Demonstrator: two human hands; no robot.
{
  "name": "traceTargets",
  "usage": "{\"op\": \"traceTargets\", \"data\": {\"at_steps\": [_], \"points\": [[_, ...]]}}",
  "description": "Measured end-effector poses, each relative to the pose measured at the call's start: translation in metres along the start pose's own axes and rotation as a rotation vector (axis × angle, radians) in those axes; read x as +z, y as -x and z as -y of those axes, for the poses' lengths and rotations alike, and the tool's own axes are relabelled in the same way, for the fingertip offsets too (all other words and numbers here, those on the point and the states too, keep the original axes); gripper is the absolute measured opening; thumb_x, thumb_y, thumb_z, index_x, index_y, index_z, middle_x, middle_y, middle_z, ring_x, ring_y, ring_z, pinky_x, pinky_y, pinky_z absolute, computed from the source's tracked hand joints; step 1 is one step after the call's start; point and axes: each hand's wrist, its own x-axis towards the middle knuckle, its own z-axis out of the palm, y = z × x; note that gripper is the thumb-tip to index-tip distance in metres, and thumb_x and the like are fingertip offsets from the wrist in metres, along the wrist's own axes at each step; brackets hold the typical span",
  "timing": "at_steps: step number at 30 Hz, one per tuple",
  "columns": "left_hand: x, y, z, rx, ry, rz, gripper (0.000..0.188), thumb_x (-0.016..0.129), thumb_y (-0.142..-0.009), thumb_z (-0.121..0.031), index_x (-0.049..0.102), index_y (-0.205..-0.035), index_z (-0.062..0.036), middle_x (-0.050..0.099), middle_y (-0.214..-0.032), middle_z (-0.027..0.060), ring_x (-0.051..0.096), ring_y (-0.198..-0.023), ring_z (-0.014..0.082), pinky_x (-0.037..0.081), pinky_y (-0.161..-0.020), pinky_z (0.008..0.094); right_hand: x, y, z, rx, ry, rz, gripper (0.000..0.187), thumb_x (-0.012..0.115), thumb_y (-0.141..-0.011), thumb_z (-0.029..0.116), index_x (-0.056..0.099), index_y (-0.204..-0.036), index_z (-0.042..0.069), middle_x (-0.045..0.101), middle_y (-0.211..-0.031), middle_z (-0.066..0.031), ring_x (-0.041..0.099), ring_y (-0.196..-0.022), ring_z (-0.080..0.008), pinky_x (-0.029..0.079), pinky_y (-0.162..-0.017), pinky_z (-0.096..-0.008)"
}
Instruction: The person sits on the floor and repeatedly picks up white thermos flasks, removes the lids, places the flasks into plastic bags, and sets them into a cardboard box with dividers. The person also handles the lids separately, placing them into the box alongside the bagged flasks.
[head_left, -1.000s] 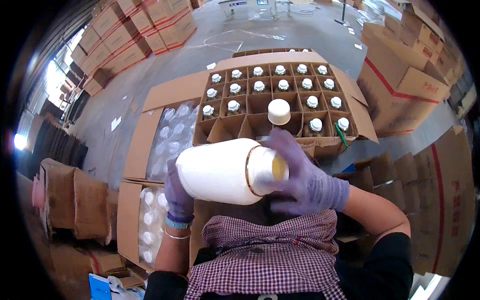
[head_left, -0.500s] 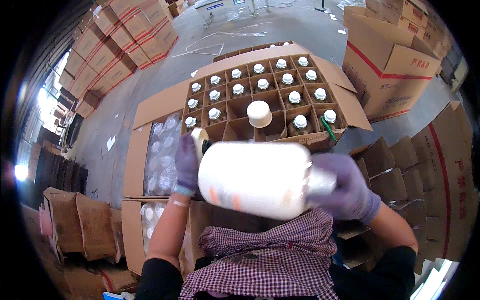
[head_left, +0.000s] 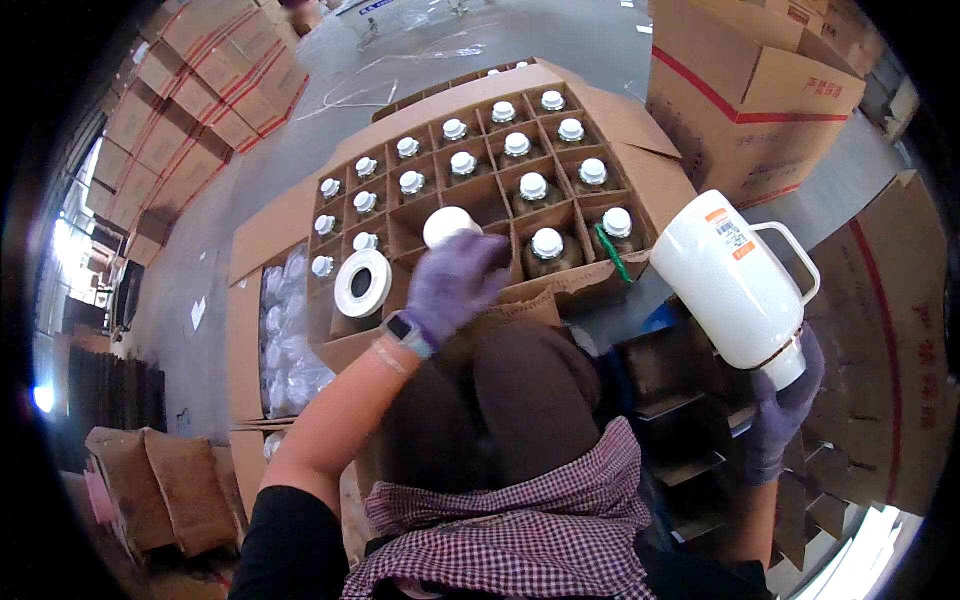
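At the right, my right hand is closed round the narrow end of a white thermos jug, which is tilted with its broad end up. A looped handle and an orange-and-white label show on the jug. My left hand is over the near edge of a divided carton, fingers apart, right by a white cup-like cap whose lower part it hides. Whether it touches the cap I cannot tell. Left of that hand, a white ring-shaped piece with a dark centre rests on the carton's cells.
Several bottles with white caps stand in the carton's cells. A green strip hangs over its near right corner. Plastic-wrapped items fill a box at left. A tall open carton stands at far right, stacked cartons at far left.
The jug has moved from in front of me to the right, now in my right hand only. My left hand has let go of the ring-shaped piece and come near the white cap.
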Motion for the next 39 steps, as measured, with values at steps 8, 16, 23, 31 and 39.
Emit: {"op": "traceTargets", "data": {"at_steps": [8, 16, 23, 31, 39], "points": [[0.089, -0.080, -0.010, -0.274, 0.021, 0.536, 0.074, 0.072, -0.077, -0.055, 0.055, -0.131, -0.0077, 0.058, -0.123, 0.0250, 0.064, -0.107, 0.0428, 0.052, -0.094, 0.0501, 0.009, -0.003, 0.020, 0.050, -0.131, -0.029, 0.083, 0.085, -0.078, 0.040, 0.045, -0.141, 0.003, 0.050, -0.140, -0.0129, 0.048, -0.130, -0.0278, 0.038, -0.111, -0.0441], [0.084, -0.071, -0.007, -0.301, 0.088, 0.272, 0.064, 0.082, -0.068, -0.042, 0.060, -0.119, -0.0109, 0.060, -0.116, 0.0218, 0.062, -0.107, 0.0395, 0.051, -0.091, 0.0493, 0.004, -0.019, 0.064, 0.103, -0.340, -0.014, 0.085, 0.085, -0.075, 0.035, 0.044, -0.142, 0.002, 0.051, -0.138, -0.0129, 0.050, -0.128, -0.0259, 0.039, -0.110, -0.0418], [-0.180, 0.001, -0.080, -0.070, 0.081, -0.208, 0.072, 0.087, -0.065, -0.027, 0.060, -0.129, -0.0102, 0.064, -0.103, 0.0138, 0.065, -0.094, 0.0305, 0.053, -0.083, 0.0411, -0.026, -0.015, 0.103, 0.049, -0.144, -0.019, 0.080, 0.058, -0.090, 0.056, 0.041, -0.145, 0.000, 0.050, -0.138, -0.0172, 0.050, -0.127, -0.0295, 0.038, -0.110, -0.0433], [-0.235, 0.139, -0.134, -0.386, 0.258, 0.131, 0.110, 0.086, -0.067, -0.028, 0.027, -0.156, -0.0026, 0.071, -0.106, 0.0209, 0.072, -0.096, 0.0337, 0.058, -0.084, 0.0420, 0.080, -0.008, 0.142, 0.136, -0.585, 0.546, 0.054, 0.058, -0.089, 0.030, 0.053, -0.134, 0.000, 0.056, -0.132, -0.0120, 0.055, -0.119, -0.0228, 0.044, -0.103, -0.0362], [-0.250, 0.282, -0.102, -0.679, 0.399, 0.310, 0.093, 0.092, -0.066, -0.040, 0.051, -0.143, -0.0072, 0.058, -0.131, 0.0141, 0.060, -0.117, 0.0277, 0.052, -0.096, 0.0391, 0.139, 0.017, 0.188, 0.178, -0.415, 0.975, 0.049, 0.062, -0.088, 0.032, 0.058, -0.128, 0.004, 0.061, -0.120, -0.0115, 0.059, -0.110, -0.0213, 0.047, -0.098, -0.0366]]}}
